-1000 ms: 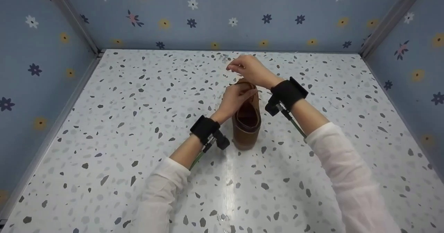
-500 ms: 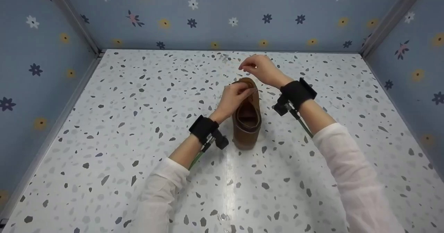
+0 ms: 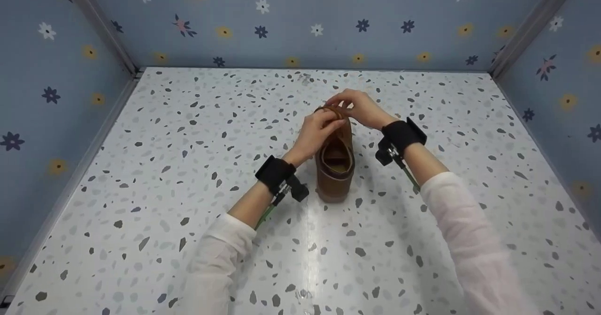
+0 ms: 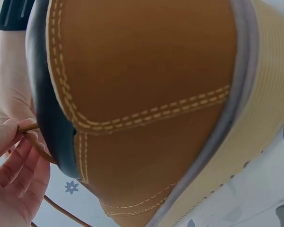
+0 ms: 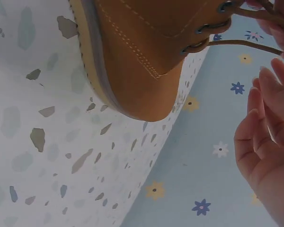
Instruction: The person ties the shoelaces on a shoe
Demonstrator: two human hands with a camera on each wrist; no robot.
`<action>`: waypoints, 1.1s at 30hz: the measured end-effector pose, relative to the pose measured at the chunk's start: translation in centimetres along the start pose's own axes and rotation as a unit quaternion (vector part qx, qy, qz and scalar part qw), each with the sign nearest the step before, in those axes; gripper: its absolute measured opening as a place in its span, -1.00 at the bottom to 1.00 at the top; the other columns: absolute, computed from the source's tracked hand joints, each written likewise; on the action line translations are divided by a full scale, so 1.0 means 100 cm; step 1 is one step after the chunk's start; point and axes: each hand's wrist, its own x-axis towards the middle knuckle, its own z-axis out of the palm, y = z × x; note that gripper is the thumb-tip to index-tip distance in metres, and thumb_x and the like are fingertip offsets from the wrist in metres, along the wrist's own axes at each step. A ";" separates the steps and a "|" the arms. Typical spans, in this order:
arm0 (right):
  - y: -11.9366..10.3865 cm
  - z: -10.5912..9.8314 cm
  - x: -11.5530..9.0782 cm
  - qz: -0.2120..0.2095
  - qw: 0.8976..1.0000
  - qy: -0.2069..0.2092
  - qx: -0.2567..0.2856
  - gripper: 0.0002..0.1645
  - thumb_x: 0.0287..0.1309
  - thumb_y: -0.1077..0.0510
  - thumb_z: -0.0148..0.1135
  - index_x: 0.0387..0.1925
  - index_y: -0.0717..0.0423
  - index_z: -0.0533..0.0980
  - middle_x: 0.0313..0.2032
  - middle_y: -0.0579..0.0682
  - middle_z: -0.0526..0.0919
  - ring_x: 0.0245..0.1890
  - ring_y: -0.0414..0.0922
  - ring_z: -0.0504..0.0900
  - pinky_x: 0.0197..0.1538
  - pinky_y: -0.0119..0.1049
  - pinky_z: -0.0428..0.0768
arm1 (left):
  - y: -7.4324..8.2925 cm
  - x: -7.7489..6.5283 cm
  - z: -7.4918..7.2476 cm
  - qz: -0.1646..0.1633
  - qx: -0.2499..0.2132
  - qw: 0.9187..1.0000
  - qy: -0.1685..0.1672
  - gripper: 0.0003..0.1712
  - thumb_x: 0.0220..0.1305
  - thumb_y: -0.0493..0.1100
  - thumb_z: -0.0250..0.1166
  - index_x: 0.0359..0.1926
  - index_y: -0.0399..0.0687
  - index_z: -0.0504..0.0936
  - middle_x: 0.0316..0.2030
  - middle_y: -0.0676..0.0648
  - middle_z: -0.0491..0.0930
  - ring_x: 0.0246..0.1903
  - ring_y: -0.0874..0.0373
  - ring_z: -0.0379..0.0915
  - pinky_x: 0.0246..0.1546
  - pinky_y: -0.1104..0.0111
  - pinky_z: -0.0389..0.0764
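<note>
Terrazzo-look tabletop [image 3: 188, 240], white w/ grey chips, boxed in by blue floral panels: back panel [image 3: 305, 42], L panel [image 3: 28, 85], R panel [image 3: 558, 146]. Metal posts at back corners, L post [image 3: 101, 24] & R post [image 3: 535, 28]. L hand [image 3: 313, 134] blocks part of the shoe's lacing in head view; shoe side fills most of L wrist view, hiding part of R hand [image 3: 364, 110].

Counts: 1 brown shoe [image 3: 334, 183], 3 panels, 2 posts, 2 hands, 2 black wrist straps [image 3: 276, 174], 2 white sleeves [image 3: 216, 254]. 3 eyelets [image 5: 202, 28] visible in R wrist view; total can't tell.

Shoe: upright abt mid-table, toe twd back panel, heel twd person. Tan sole, double yellowish stitching.

Hands: L pinches brown lace [image 5: 256, 14] betw. thumb & fingers, above the lacing. R released, fingers loosely bent & slightly parted, near toe end, just beside L fingertips & lace; whether it touches lace, can't tell.
</note>
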 end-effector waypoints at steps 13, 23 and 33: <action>0.009 0.017 0.002 -0.021 0.999 0.036 0.020 -0.70 -0.28 0.46 -0.03 -0.47 0.09 0.44 -0.50 -0.12 0.37 -0.42 -0.24 0.28 -0.34 -0.42 0.22 | 0.021 -0.004 -0.005 0.013 0.005 1.000 0.013 -0.88 -0.14 -0.25 0.05 -0.64 -0.24 0.41 -0.61 -0.06 0.32 -0.58 0.19 0.19 -0.55 0.48 0.19; 0.001 0.009 -0.003 0.038 0.997 0.057 0.021 -0.85 -0.23 0.30 0.01 -0.48 0.10 0.42 -0.47 -0.04 0.42 -0.47 -0.18 0.35 -0.40 -0.39 0.27 | 0.016 -0.004 -0.004 0.007 0.007 1.000 0.021 -0.90 -0.16 -0.23 0.06 -0.59 -0.21 0.45 -0.57 -0.04 0.35 -0.54 0.22 0.21 -0.53 0.50 0.20; 0.008 0.007 -0.004 0.069 0.993 0.086 0.033 -0.90 -0.18 0.26 -0.03 -0.50 0.07 0.39 -0.50 -0.14 0.41 -0.46 -0.29 0.36 -0.45 -0.43 0.30 | -0.004 -0.002 -0.001 0.009 0.038 0.999 0.020 -0.83 -0.15 -0.09 0.04 -0.65 -0.09 0.43 -0.63 0.08 0.30 -0.61 0.33 0.16 -0.60 0.51 0.20</action>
